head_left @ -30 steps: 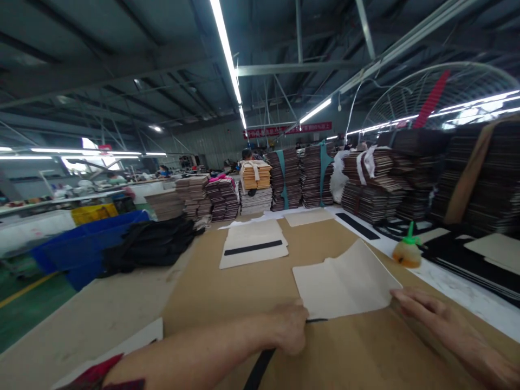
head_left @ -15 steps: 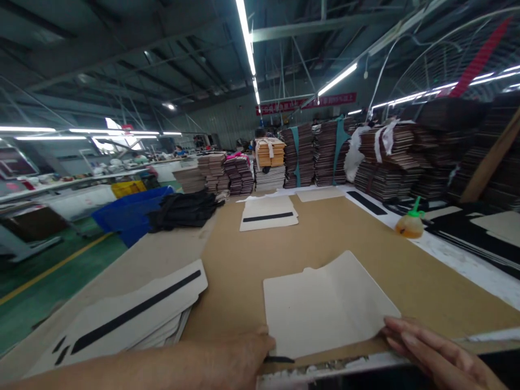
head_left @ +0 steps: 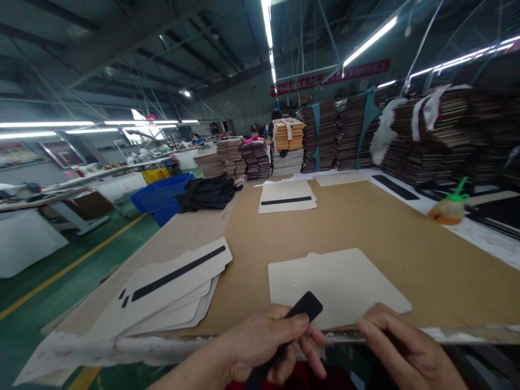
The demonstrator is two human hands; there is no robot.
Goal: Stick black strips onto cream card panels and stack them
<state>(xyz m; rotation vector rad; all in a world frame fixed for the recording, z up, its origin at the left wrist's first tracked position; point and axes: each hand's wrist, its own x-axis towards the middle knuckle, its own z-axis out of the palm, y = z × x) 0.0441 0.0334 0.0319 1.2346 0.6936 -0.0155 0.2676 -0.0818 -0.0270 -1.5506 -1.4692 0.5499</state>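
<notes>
My left hand (head_left: 280, 338) grips a black strip (head_left: 309, 304) between thumb and fingers, its rounded end pointing up and the rest hanging below the table edge. Just beyond it, a beige panel (head_left: 337, 276) lies flat at the near edge of the table. My right hand (head_left: 400, 338) is over the panel's near right corner, thumb and forefinger closed together; whether anything is between them is hidden. To the left, a fanned stack of beige panels (head_left: 182, 303) carries a long black strip (head_left: 179, 273) and two short black pieces on top.
Farther back on the brown tabletop (head_left: 349, 222) lie more beige panels (head_left: 287, 190) with a black strip. A green-capped bottle (head_left: 449, 208) stands at right. Tall stacks of dark sheets (head_left: 353, 135) line the far edge. A blue bin (head_left: 162, 197) and black cloth (head_left: 209, 192) are at left.
My left hand has left the panel's near left corner and now holds up a black strip. My right hand has let the panel's lifted right side down flat and closed its fingers.
</notes>
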